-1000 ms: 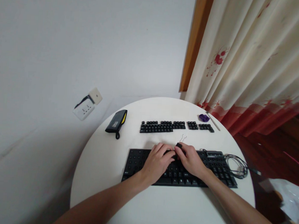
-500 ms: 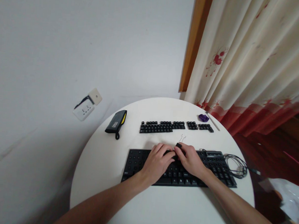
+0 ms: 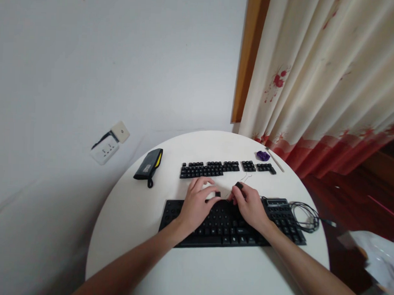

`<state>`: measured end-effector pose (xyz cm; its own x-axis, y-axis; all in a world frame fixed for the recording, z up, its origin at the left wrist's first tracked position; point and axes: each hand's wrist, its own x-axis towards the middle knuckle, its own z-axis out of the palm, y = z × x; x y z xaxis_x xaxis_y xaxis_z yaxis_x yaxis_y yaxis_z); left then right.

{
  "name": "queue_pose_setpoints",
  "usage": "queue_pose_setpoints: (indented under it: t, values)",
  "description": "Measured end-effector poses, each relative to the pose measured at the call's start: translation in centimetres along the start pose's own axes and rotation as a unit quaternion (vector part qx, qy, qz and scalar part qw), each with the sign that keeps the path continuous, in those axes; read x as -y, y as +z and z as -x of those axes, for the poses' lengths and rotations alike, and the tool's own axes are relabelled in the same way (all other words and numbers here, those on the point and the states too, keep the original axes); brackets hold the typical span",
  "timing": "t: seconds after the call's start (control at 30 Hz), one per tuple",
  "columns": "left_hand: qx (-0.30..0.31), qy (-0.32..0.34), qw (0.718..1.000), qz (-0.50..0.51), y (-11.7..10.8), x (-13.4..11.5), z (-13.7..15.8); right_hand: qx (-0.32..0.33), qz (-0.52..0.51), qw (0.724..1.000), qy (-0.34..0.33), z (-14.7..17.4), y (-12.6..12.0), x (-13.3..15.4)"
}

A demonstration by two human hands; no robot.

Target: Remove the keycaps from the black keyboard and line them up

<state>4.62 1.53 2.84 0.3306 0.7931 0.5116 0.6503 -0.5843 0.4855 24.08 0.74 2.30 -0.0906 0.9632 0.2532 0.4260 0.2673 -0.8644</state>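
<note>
Keyboard: The black keyboard [image 3: 220, 223] lies flat on the near part of the round white counter [image 3: 123, 253], long side across. Round key seats show bare in several rows; caps remain along the front edge and at the right end. Probably rigid and fairly light; take hold at the ends of the case, clear of the seats.
Left hand: The left hand [image 3: 196, 204] is over the rear left of the keyboard. Thumb and index finger pinch one small keycap [image 3: 217, 194], with a gap only as wide as the cap; the other fingers are loosely curled.
Held keycap: Raised at the keyboard's rear edge. Likely very light, hard and smooth, so apt to slip; grip by opposite side walls.
Right hand: The right hand [image 3: 249, 207] is over the rear middle, fingers folded around a wire tool [image 3: 239, 184].
Wire tool: Dark grip, thin wires protruding. The wires probably flex and bend easily; hold by the grip.
Loose keycaps: The keycap rows [image 3: 200, 171] stand behind the keyboard, apart from it.
Cable: The coiled cable [image 3: 305, 218] lies beside the right end.
</note>
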Motion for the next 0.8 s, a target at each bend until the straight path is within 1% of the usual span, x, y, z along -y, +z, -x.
queue_pose_setpoints:
  t: [0.07,0.13,0.23,0.33,0.43,0.5,0.63,0.8]
  values:
    - [0.0,-0.008,1.0,-0.019,0.1,0.8,-1.7,-0.021,-0.012,1.0,0.006,-0.2,-0.2,0.0]
    - [0.008,-0.005,0.999,-0.042,0.9,1.5,-3.7,-0.032,-0.02,0.999,0.007,-0.3,-0.4,0.1]
    - [0.031,-0.003,0.996,-0.08,2.9,2.5,-6.3,-0.044,-0.022,0.999,0.007,-0.3,-0.6,0.2]
    - [0.072,0.013,0.992,-0.107,5.1,3.1,-7.9,-0.058,-0.023,0.998,0.005,-0.4,-0.7,0.2]
    - [0.103,0.034,0.986,-0.126,6.5,3.4,-8.4,-0.066,-0.031,0.997,0.005,-0.5,-0.7,0.1]
    - [0.109,0.036,0.983,-0.14,6.9,3.5,-8.3,-0.068,-0.036,0.997,0.002,-0.5,-0.7,0.1]
    - [0.1,0.011,0.981,-0.164,7.1,3.6,-7.9,-0.072,-0.049,0.996,-0.014,-0.4,-0.8,0.1]
    - [0.079,-0.033,0.981,-0.171,7.7,3.9,-8.0,-0.1,-0.068,0.993,-0.017,-0.5,-0.9,0.0]
